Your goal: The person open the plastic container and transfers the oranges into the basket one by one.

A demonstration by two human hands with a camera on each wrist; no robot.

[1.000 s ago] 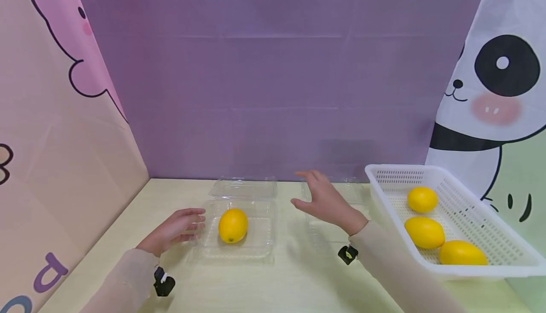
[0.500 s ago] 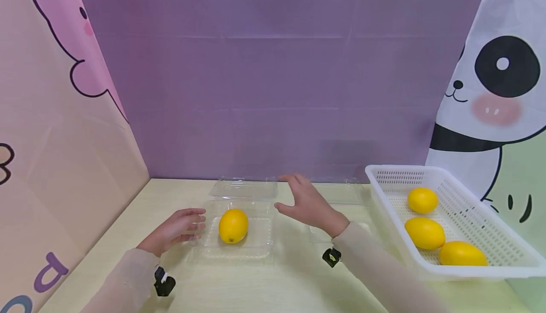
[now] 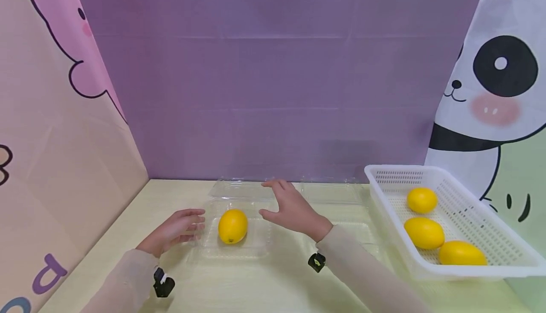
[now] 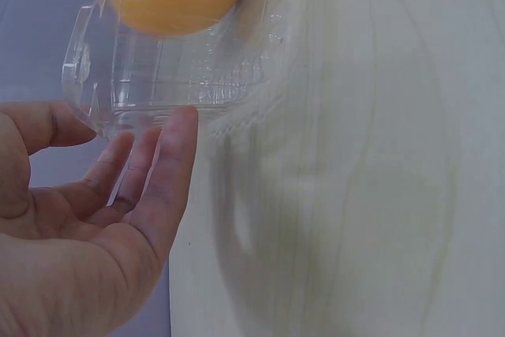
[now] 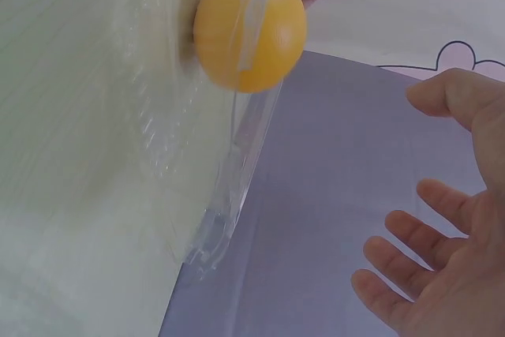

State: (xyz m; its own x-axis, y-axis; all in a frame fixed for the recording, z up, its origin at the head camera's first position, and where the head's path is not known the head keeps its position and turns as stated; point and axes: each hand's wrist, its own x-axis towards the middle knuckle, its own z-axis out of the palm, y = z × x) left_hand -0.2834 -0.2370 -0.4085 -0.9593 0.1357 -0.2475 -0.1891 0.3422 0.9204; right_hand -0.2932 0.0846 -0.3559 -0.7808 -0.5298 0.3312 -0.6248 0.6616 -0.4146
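A yellow, lemon-like fruit [image 3: 232, 226] lies in the base of a clear plastic clamshell box [image 3: 260, 251], its lid [image 3: 234, 189] folded back. At the box's left side, my left hand [image 3: 172, 231] has its fingers loosely extended. The left wrist view has those fingertips [image 4: 185, 124] at the edge of the clear wall [image 4: 181, 88]; firm contact is hard to tell. My right hand [image 3: 294, 211] hovers over the box's right side, thumb and fingers spread, holding nothing. In the right wrist view, a gap separates these fingers [image 5: 398, 262] from the box [image 5: 209, 234].
A second clear clamshell box [image 3: 354, 232] lies open on the right, partly behind my right forearm. Beyond it stands a white perforated basket [image 3: 482, 223] with three yellow fruits [image 3: 424, 232]. A purple backdrop [image 3: 273, 90] closes off the table's far edge.
My right hand has moved left, from above the second box to the right side of the box with the fruit. The left hand and the fruit have stayed in place.
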